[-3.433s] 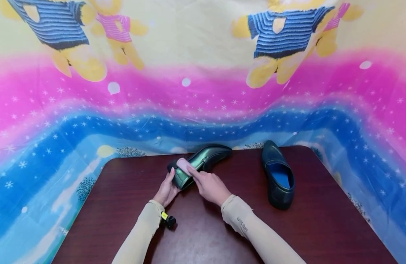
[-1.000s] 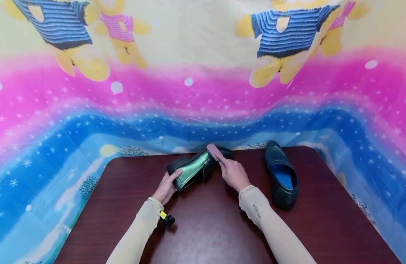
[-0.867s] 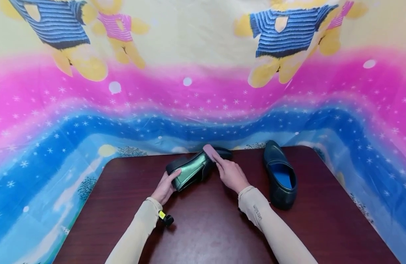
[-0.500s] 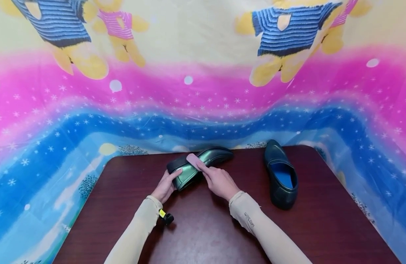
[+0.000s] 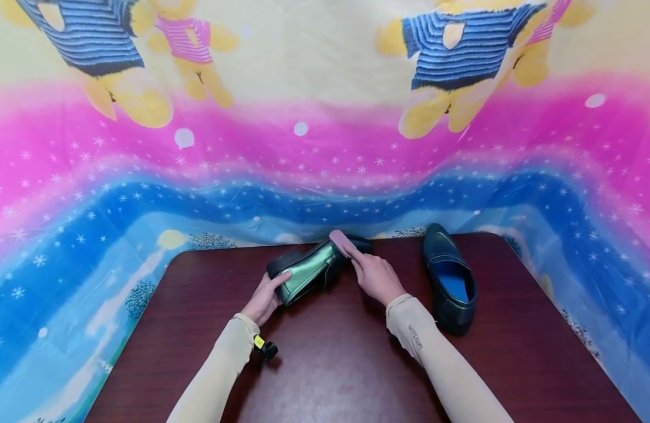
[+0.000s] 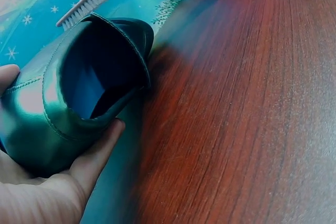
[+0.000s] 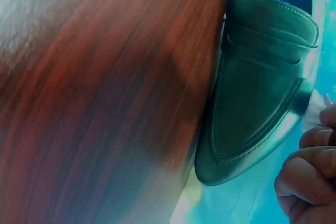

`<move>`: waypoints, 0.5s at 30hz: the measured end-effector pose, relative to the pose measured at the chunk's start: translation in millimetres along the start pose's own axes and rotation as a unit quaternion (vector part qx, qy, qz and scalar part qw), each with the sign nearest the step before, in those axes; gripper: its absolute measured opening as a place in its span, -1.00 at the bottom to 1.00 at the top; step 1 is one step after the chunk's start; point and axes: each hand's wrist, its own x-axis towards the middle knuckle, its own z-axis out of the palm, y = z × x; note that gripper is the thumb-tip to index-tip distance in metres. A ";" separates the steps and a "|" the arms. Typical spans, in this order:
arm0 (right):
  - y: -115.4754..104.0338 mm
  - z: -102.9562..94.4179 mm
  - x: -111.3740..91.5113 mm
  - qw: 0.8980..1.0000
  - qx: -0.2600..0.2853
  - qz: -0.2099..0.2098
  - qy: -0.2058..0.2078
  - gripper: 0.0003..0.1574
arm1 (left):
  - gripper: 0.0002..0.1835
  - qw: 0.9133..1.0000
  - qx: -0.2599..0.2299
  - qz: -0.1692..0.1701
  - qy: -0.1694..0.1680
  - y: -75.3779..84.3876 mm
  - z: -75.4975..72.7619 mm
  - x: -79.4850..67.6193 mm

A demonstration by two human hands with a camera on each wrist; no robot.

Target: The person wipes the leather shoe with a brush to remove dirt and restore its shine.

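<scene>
My left hand (image 5: 263,298) grips the heel end of a dark green loafer (image 5: 306,275), thumb on its side. The shoe is tipped onto its side, toe toward the back right. In the left wrist view its opening shows a blue insole (image 6: 86,93). My right hand (image 5: 379,278) pinches a small pink-backed brush (image 5: 343,243) with white bristles, which lies at the loafer's side near the toe. In the right wrist view the bristles (image 7: 315,111) meet the shoe's edge beside the vamp; most of the brush is out of that view.
A second dark loafer (image 5: 450,282) with a blue insole stands upright on the right of the reddish-brown table (image 5: 325,364). Behind the table's back edge hangs a patterned cloth (image 5: 325,153). A small black device (image 5: 268,351) is strapped at the left wrist.
Half a second ago the brush was farther back along the loafer's side; my right hand has moved it right, toward the toe. My left hand keeps its hold on the heel.
</scene>
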 end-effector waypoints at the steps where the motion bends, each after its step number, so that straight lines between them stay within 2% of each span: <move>1: -1.3 -0.1 -0.2 1.000 0.005 0.002 0.001 -0.29 | -0.31 1.000 -0.001 0.000 -0.001 -0.1 -0.1 -0.2; 4: -11.0 2.0 -2.2 1.000 0.018 -0.014 0.015 -0.30 | -0.32 1.000 -0.004 0.001 -0.003 -0.2 -0.3 -0.3; 7: -24.7 6.4 -5.4 0.998 0.022 -0.053 0.022 -0.32 | -0.31 1.000 -0.004 0.003 -0.002 -0.2 -0.6 0.0; 11: -39.4 13.9 -8.6 0.996 0.012 -0.092 -0.001 -0.35 | -0.28 1.000 -0.003 0.002 0.004 -0.3 -1.1 0.3; 15: -42.7 18.8 -9.9 0.995 -0.006 -0.103 -0.010 -0.38 | -0.27 1.000 -0.001 -0.002 0.000 -0.2 -1.0 0.6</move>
